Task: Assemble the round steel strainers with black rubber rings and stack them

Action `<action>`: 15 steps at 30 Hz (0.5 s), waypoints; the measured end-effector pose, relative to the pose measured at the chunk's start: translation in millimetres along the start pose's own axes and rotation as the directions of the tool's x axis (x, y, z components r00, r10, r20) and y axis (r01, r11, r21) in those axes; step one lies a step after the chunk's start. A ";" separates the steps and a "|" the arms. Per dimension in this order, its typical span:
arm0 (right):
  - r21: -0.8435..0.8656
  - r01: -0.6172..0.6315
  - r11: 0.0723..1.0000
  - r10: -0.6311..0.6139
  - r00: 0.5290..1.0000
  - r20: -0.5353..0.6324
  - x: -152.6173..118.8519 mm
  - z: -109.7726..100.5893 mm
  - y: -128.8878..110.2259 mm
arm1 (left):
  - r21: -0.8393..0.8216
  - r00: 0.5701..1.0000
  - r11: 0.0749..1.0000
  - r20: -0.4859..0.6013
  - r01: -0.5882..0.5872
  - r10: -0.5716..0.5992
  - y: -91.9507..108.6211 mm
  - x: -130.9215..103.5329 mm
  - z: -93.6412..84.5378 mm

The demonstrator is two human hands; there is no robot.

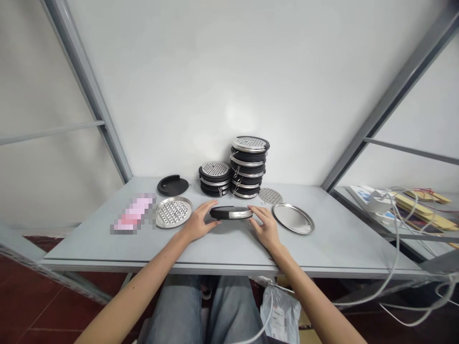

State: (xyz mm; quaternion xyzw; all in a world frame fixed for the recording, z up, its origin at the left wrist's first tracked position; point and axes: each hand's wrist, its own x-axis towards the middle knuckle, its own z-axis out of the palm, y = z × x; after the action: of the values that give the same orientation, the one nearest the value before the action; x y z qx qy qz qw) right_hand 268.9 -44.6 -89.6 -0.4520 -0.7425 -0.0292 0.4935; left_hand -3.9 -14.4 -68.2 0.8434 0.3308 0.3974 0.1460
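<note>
Both hands hold a round black-and-silver disc assembly nearly level above the grey table. My left hand pinches its black left edge, and my right hand grips the silver right edge. Left of my left hand lies a round metal grater plate, with a black round holder behind it. A plain metal disc rests right of my right hand. Behind the held disc stand a short stack and a taller stack of similar discs. A flat perforated disc lies beside the taller stack.
A pixelated pink item lies on the table's left side. White cables hang at the right, near a shelf holding yellow strips. Grey metal posts flank the table. Below its front edge is a plastic-wrapped package.
</note>
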 end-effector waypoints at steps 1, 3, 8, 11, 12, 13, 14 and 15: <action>0.007 0.004 1.000 -0.004 1.000 0.004 0.0 -0.5 -1.1 | 0.009 0.999 0.999 0.007 -0.036 0.036 -0.7 -0.2 0.2; 0.018 0.004 1.000 -0.004 1.000 0.015 0.3 -1.2 -3.5 | 0.012 0.996 0.997 0.043 -0.082 0.081 -2.3 -0.4 0.8; 0.048 -0.082 0.995 0.078 0.994 0.071 2.0 1.8 -4.9 | -0.080 0.999 0.997 0.032 0.011 -0.009 -5.3 -0.1 2.1; 0.086 -0.175 0.981 0.161 0.976 0.144 2.1 4.0 -2.3 | -0.095 0.996 0.992 -0.009 0.085 -0.087 -6.7 -0.4 2.6; 0.108 -0.194 0.975 0.174 0.970 0.171 1.7 3.7 -1.4 | -0.091 0.994 0.990 -0.013 0.104 -0.106 -7.5 -0.7 2.9; 0.136 -0.202 0.970 0.172 0.963 0.207 1.2 2.9 -0.7 | -0.085 0.993 0.989 -0.012 0.118 -0.119 -8.5 -1.0 3.4; 0.171 -0.200 0.965 0.155 0.958 0.243 0.6 1.5 0.0 | -0.078 0.992 0.989 -0.010 0.129 -0.130 -9.6 -1.4 4.0; 0.213 -0.191 0.958 0.129 0.953 0.273 0.0 -0.1 0.7 | -0.074 0.991 0.988 -0.007 0.135 -0.136 -10.8 -1.8 4.6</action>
State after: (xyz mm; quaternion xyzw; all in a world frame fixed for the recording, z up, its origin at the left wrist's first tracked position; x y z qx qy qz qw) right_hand 269.5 -44.2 -89.8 -0.4488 -0.7589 0.1586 0.4445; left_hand -6.0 -7.5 -77.7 0.8107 0.3733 0.4035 0.2015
